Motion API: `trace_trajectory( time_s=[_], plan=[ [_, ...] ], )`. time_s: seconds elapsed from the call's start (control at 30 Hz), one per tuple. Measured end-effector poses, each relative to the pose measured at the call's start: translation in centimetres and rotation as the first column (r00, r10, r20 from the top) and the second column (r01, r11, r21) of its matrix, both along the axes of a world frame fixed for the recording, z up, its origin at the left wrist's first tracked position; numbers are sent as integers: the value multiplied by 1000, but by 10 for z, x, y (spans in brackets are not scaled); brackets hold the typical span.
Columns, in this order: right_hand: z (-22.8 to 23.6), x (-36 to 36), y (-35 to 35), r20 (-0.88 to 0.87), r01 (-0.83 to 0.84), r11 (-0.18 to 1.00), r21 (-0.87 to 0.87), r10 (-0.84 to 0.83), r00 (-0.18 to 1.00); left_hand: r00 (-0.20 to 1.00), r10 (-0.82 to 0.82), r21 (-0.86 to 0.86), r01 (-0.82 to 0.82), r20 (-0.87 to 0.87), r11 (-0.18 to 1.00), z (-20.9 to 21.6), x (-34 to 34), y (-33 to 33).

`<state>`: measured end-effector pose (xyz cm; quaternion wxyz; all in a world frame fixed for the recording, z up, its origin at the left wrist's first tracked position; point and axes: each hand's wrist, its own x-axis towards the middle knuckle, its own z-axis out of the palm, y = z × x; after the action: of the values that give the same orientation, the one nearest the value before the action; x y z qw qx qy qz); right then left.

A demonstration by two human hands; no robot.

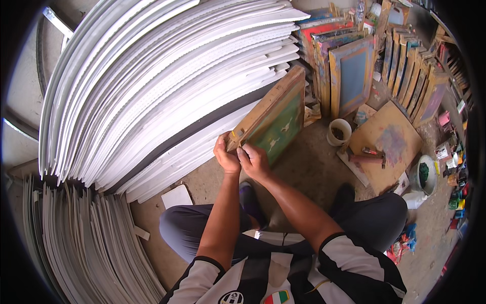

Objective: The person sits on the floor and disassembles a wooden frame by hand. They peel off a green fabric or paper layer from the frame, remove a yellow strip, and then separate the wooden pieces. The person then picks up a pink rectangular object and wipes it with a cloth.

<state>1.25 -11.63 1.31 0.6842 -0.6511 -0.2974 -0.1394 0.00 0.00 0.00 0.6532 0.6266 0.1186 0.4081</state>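
Observation:
A wooden screen-printing frame [275,106] with green mesh stands tilted on its edge in front of me, its broad face turned to the right. My left hand [226,153] is closed round the near corner of its wood. Close beside it, my right hand [254,161] has its fingers curled against the same corner, with thumb and forefinger pressed at the wooden edge. Whether a small piece lies between those fingertips is hidden. Pale patches show on the green mesh, and a yellow mark sits on the wood near my left fingers.
Tall stacks of white sheets [167,96] rise at the left. More screen frames [349,76] lean at the back right. A white bucket [339,133] stands near a stained board [390,137] bearing a reddish-handled tool [365,159]. Paint containers [458,197] line the far right.

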Motion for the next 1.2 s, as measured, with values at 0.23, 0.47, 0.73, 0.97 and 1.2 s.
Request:
trace_trajectory(
  time_s=[0.23,0.47,0.73,0.97,1.2],
  plan=[
    [50,-9,-2,-157,22,982,-186,-52,986,993,74,245,-49,-95,968,21,-9,0],
    [44,-2,9,-215,-76,996,-48,64,974,955,-253,-96,241,-152,966,35,-18,23],
    [29,10,15,-163,-62,995,-73,49,985,689,71,473,416,-721,777,134,15,8],
    [23,15,21,-65,-88,996,31,90,994,607,-63,253,421,-792,871,132,26,25],
    [-6,14,-11,-187,4,1000,-16,-7,982,607,10,305,384,-794,872,129,28,34]
  ],
)
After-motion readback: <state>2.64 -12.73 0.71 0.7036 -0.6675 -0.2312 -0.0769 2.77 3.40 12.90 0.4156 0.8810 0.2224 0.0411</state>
